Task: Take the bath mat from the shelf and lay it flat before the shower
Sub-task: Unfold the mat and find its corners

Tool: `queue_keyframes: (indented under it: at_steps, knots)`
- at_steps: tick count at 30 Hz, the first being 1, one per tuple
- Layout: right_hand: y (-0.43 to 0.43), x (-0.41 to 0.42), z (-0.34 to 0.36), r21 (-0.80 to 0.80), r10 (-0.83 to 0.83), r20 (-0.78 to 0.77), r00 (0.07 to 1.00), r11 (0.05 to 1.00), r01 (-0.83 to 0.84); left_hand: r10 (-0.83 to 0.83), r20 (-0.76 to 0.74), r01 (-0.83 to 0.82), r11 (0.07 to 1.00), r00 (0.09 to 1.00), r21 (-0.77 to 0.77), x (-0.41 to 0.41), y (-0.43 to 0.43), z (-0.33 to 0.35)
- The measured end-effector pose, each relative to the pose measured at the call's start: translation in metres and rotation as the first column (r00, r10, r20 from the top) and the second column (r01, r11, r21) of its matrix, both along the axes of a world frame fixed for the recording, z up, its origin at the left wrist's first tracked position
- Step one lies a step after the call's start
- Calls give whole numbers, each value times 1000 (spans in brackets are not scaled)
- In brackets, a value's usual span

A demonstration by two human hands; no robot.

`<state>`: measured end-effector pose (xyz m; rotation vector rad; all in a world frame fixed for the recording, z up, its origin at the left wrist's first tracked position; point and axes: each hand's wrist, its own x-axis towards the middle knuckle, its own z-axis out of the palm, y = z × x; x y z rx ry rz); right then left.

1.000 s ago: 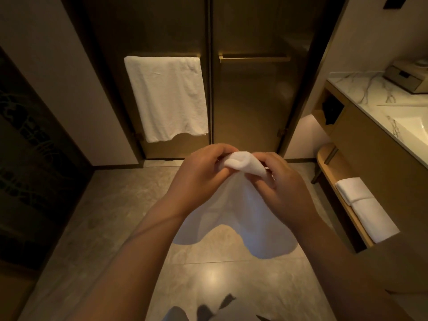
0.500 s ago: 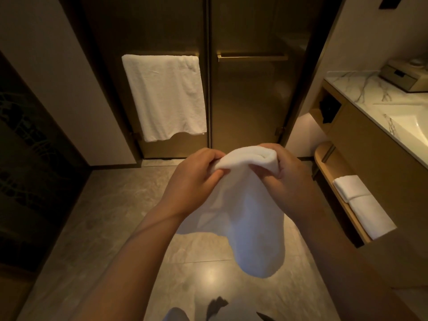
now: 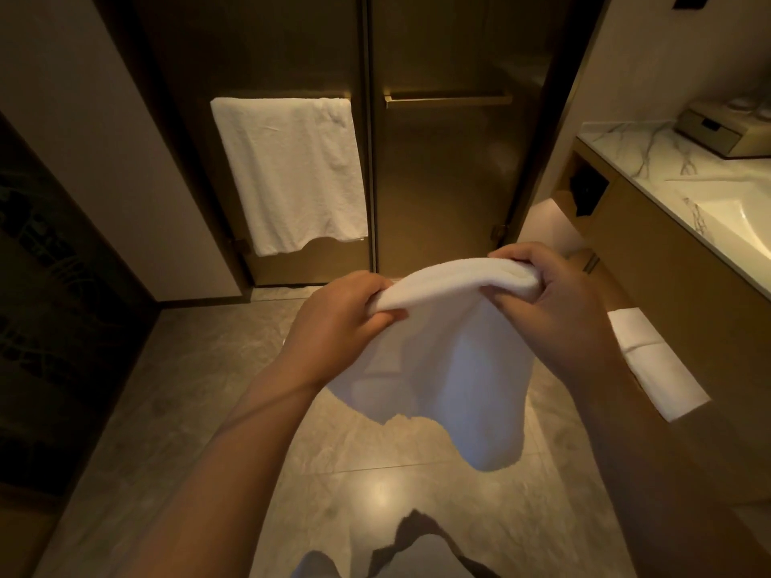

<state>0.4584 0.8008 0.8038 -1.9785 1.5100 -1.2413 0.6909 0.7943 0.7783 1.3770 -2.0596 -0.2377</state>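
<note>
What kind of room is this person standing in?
Most likely a bathroom, perhaps a hotel's: a white towel hangs on a bar of the shower doors, a sink sits in the marble counter on the right, and folded towels lie below it.

A white towel (image 3: 292, 173) hangs from a bar up and to the left of the fingers (image 3: 386, 314). To their right, a marble counter (image 3: 630, 148) holds a sink (image 3: 738, 221) and a tan box (image 3: 709, 133). Glossy grey floor tiles (image 3: 187, 390) lie below them.
</note>
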Motion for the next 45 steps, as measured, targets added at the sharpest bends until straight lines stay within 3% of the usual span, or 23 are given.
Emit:
queue_keyframes:
  at_steps: [4, 7, 12, 15, 20, 26, 32, 38, 45]
  knots:
    - [0, -4, 4, 38, 37, -310, 950, 999, -27, -56, 6, 56, 997, 998, -60, -9, 0, 11]
    - [3, 1, -1, 90, 112, -383, 917, 992, -84, -83, 42, 86, 993, 996, -81, -15, 1, 14]
    - [3, 0, -5, -4, 70, -315, 947, 997, -75, -89, 86, 97, 991, 992, -87, -3, 2, 21]
    - [2, -2, -4, -32, 43, -319, 947, 998, -56, -36, 127, 38, 999, 991, -15, 12, 4, 20]
    - [1, -3, 2, 41, 57, -421, 905, 998, -43, -45, 71, 47, 998, 996, -31, 6, 7, 16]
    - [1, 11, 4, 85, 163, -402, 901, 986, -140, -83, 42, 85, 995, 996, -58, -4, 2, 25]
    - [-5, 6, 4, 92, 135, -363, 922, 990, -108, -70, -122, 81, 993, 990, 84, 10, 4, 25]
    - [-6, 22, 5, 104, 208, -399, 893, 978, -181, -56, -188, 65, 997, 981, 45, -3, 4, 25]
    - [-9, 24, 0, -89, 6, -377, 926, 995, -43, -46, -326, 70, 996, 944, 62, -12, 7, 21]
